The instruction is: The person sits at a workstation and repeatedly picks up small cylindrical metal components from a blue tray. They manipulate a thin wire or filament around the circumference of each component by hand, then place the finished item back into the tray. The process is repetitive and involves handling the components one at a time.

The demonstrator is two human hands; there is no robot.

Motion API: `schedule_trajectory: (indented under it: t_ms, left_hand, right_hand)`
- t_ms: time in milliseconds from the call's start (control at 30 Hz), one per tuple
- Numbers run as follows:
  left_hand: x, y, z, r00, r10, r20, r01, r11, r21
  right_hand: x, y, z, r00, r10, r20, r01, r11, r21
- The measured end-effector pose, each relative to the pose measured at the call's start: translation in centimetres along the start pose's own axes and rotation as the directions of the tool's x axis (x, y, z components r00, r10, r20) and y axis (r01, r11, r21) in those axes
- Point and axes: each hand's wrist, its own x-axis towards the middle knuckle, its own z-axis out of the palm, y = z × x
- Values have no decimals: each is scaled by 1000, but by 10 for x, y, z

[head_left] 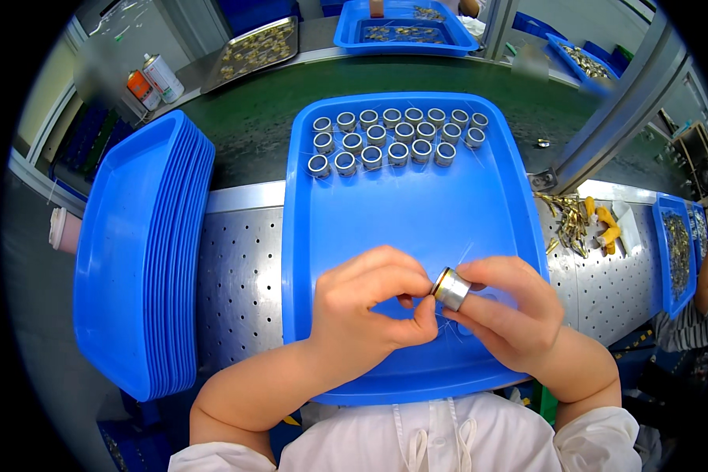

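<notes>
Smooth, shiny metal makes up the cylinder (455, 291); the ranked rings (398, 162) look metallic too, in a duller finish. The tray (417, 216) and the stacked trays (122, 259) are smooth, glossy plastic. The counter (240, 275) is perforated metal with a satin sheen — the shirt (362, 446), matt cloth.

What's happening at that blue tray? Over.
Right hand holding metal cylinder, left hand at its rim. Metal rings in rows, blue tray's far end. Nothing seen in the way.

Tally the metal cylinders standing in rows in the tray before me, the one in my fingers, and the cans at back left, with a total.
Metal cylinders in rows in the tray: 21
Metal cylinder in hand: 1
Cans: 2
Total: 24
</notes>
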Motion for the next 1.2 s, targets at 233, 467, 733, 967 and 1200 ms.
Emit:
schedule_trajectory:
  t_ms: [233,467,733,967,1200]
  left_hand:
    - [-1,0,-1,1000,14,-6,-14,1000,-12]
    - [-2,-2,-2,969,-226,97,246,901,-358]
    - [0,-1,0,995,-89,55,97,980,-175]
    - [0,3,-1,999,-29,26,31,998,-61]
    - [-2,2,-1,999,40,-1,-40,999,11]
  right_hand:
    - [1,-2,-1,1000,-5,-5,5,1000,-8]
    - [0,1,-8,996,53,65,-55,998,33]
    - [2,-3,-5,981,191,20,-192,969,156]
    - [0,-3,0,999,50,-11,-49,997,59]
    - [1,-4,-1,998,55,-9,-54,996,69]
